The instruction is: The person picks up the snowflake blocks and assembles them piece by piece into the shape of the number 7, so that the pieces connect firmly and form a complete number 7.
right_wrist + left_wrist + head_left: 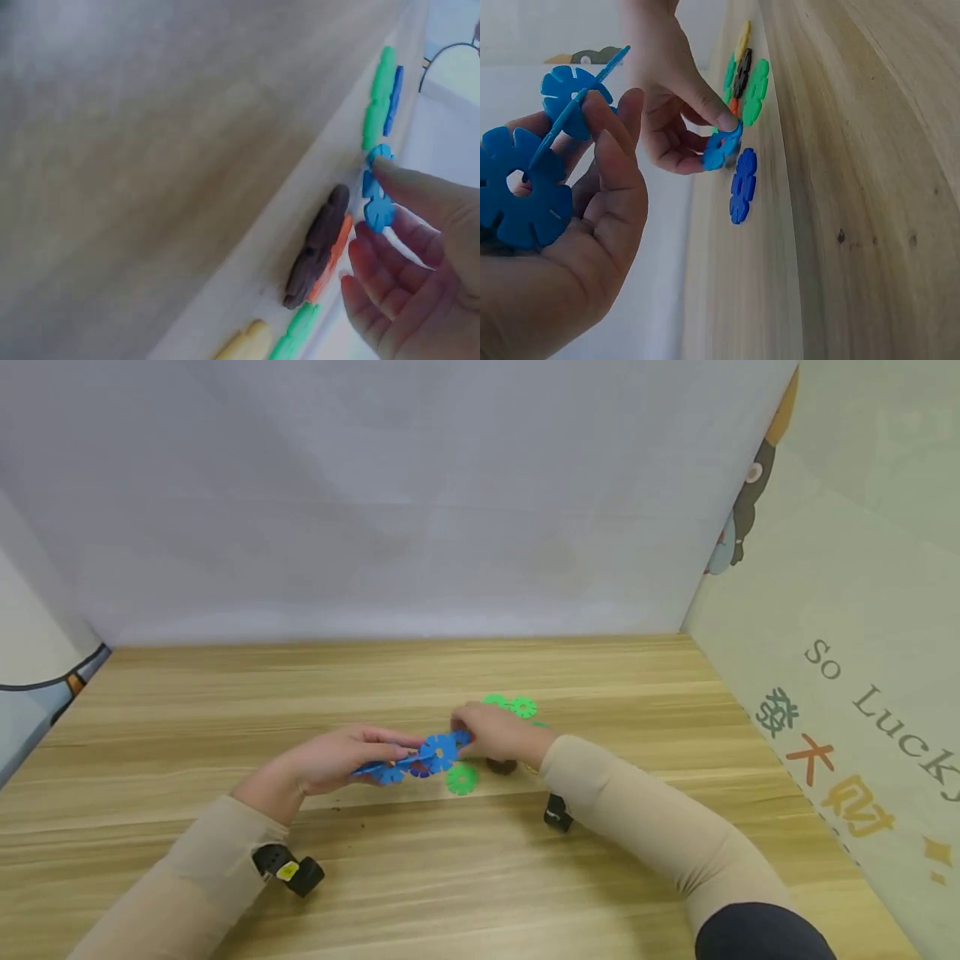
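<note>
My left hand [337,762] holds a string of light blue notched plastic discs [438,753] slotted into one another at angles. The left wrist view shows thumb and fingers around these joined discs [526,187], raised off the table. A single light blue disc [379,214] is pinched between the thumb and fingers of my right hand [498,732], close to the table beside the loose discs. In the head view this hand is just right of the string; whether its disc touches the string I cannot tell. A dark blue disc [742,186] lies flat underneath.
Loose discs lie around my right hand on the wooden table [420,893]: green [461,778], brown [318,244], orange [332,259] and yellow [245,343]. More green discs [522,707] lie behind it. A pale wall [390,510] stands behind the table, a printed panel [847,610] at right.
</note>
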### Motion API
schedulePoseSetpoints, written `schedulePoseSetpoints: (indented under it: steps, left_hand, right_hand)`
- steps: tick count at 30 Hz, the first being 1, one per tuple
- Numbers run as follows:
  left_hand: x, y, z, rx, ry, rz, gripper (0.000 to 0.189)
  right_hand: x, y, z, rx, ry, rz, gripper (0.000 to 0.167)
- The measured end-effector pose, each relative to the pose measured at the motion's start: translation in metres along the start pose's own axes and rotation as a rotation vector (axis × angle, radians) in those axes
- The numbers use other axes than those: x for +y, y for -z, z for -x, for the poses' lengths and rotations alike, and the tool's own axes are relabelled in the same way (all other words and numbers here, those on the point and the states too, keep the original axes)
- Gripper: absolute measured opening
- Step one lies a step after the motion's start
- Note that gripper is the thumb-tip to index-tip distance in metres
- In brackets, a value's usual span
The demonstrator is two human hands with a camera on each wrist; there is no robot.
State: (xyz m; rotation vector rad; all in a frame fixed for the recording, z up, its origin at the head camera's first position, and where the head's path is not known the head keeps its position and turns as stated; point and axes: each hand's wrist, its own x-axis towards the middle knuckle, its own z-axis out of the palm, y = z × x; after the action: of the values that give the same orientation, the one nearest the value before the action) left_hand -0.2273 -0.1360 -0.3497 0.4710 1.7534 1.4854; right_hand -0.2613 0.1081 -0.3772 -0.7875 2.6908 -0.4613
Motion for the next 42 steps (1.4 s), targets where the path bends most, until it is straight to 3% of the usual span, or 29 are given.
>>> schedulePoseSetpoints:
  steps: [4, 10, 14, 17, 23, 32, 42]
  left_hand:
    - [0.001, -0.005, -0.004, -0.003, 0.021, 0.024, 0.047]
    - [0.005, -0.01, -0.011, 0.075, 0.024, -0.027, 0.042]
    - [0.004, -0.013, -0.015, 0.038, 0.019, -0.04, 0.033]
    - [0.004, -0.015, -0.016, 0.006, 0.027, -0.076, 0.027]
    - [0.005, -0.02, -0.019, 0.005, 0.037, -0.158, 0.025]
    - [0.007, -0.026, -0.025, 0.047, 0.057, -0.093, 0.032]
    - [0.009, -0.03, -0.029, 0.057, 0.073, -0.127, 0.031]
  right_hand:
    - [0.002, 0.002, 0.004, 0.064, -0.008, -0.141, 0.022]
    - [0.007, 0.01, 0.019, 0.191, 0.034, -0.444, 0.017]
    - [0.012, 0.011, 0.029, 0.201, 0.05, -0.659, 0.017]
    - [0.014, 0.009, 0.036, 0.175, 0.044, -0.75, 0.02]
    - [0.014, 0.006, 0.049, 0.141, 0.035, -0.789, 0.023]
    - [0.014, 0.002, 0.057, 0.168, 0.042, -0.851, 0.024]
    - [0.017, -0.001, 0.064, 0.18, 0.12, -0.862, 0.021]
